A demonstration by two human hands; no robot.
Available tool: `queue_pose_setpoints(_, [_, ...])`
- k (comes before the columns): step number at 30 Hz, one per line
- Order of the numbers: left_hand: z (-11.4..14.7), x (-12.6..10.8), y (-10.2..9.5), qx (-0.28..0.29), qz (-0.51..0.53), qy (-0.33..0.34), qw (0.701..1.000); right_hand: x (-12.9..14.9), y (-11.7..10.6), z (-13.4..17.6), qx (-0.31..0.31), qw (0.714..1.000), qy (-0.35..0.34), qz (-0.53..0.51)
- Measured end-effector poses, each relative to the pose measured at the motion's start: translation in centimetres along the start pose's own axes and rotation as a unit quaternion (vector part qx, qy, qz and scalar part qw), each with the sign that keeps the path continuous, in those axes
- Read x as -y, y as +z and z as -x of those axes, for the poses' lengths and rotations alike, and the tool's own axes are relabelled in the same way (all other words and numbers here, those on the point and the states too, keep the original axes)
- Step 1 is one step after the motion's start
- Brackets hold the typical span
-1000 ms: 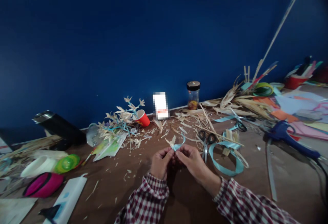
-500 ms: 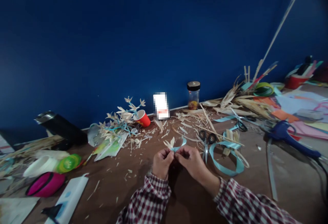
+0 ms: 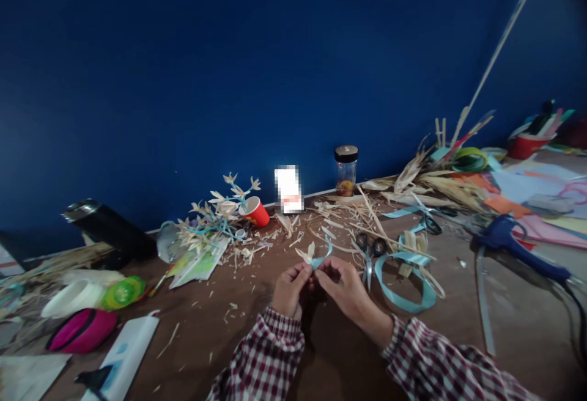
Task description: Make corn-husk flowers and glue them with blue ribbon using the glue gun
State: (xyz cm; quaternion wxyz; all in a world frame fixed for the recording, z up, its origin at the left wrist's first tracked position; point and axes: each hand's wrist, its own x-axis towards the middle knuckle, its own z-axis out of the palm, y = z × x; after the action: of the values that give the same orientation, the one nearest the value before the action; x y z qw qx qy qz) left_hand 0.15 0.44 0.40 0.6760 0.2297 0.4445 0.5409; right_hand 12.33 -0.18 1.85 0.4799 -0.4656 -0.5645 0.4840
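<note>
My left hand [image 3: 288, 289] and my right hand [image 3: 345, 288] meet fingertip to fingertip over the brown table [image 3: 518, 321]. Between them they pinch a small dried-husk flower [image 3: 306, 253] bound with a strip of light blue ribbon [image 3: 322, 257] that curls up to the right. Both sleeves are red-and-white checked. Just right of my right hand lie scissors [image 3: 369, 253] with black handles and a loose loop of blue ribbon [image 3: 403, 279]. The pinch point itself is hidden by my fingers.
Husk scraps litter the table. A red paper cup [image 3: 255, 211] and a bunch of husk flowers [image 3: 215, 214] lie at back left, a glass jar [image 3: 345, 170] by the blue wall. A blue glue gun [image 3: 518, 247] lies right; a pink pouch [image 3: 80, 331] and black flask [image 3: 105, 227] left.
My hands stay together in the same spot with small finger movements. The blue ribbon end has shifted slightly at the flower.
</note>
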Motion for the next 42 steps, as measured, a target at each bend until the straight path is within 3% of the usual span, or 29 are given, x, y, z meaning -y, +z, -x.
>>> queue_pose_setpoints(7, [-0.01, 0.22, -0.19, 0.034, -0.038, 0.039, 0.998, -0.54, 0.11, -0.26, 0.018, 0.993, 0.018, -0.116])
queue_pose_setpoints(18, [0.3, -0.02, 0.25, -0.032, -0.015, 0.022, 0.999, -0.54, 0.04, -0.39, -0.026, 0.996, 0.024, -0.087])
queue_pose_setpoints(25, [0.21, 0.1, 0.26, -0.047, -0.013, 0.013, 0.999, -0.47, 0.05, -0.26, -0.009, 0.995, 0.033, -0.091])
queue_pose_setpoints(33, [0.11, 0.17, -0.09, 0.018, -0.055, 0.037, 0.998, -0.7, 0.2, -0.37, 0.006, 0.983, 0.056, -0.173])
queue_pose_setpoints(42, [0.58, -0.48, -0.12, -0.023, -0.155, 0.063, 0.986, -0.56, 0.1, -0.36, -0.01, 0.982, 0.036, -0.185])
